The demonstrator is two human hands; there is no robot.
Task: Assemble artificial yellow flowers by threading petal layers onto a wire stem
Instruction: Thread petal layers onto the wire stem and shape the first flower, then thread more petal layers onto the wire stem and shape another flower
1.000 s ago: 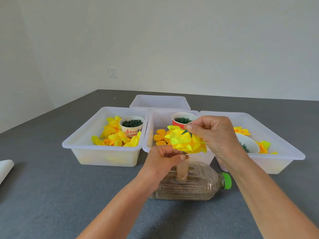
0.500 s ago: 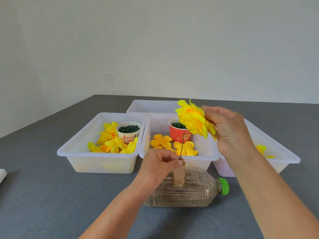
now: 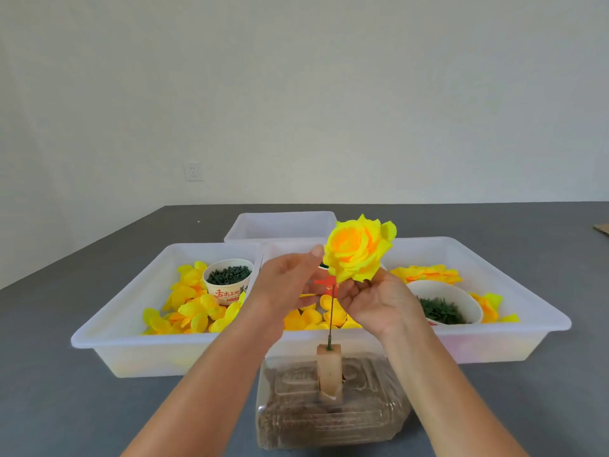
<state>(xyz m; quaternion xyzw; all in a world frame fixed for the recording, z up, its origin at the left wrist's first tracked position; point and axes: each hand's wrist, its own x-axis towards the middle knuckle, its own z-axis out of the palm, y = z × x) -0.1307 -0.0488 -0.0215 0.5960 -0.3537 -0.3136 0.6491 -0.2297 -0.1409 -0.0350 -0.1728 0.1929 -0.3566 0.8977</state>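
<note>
Layered yellow fabric flower head (image 3: 359,250) sits centre frame, right above the thin dark wire stem (image 3: 332,316), whose long axis runs vertical out of the pale block (image 3: 328,371) on the sand-filled clear plastic bottle (image 3: 333,413). Right hand (image 3: 379,303) pinches the flower's underside, so it's the nearer one. Left hand (image 3: 290,282) is loose, fingers straight, thumb just beside the petals, holding nothing afaict. Likely next: seat or lift along the wire axis.
</note>
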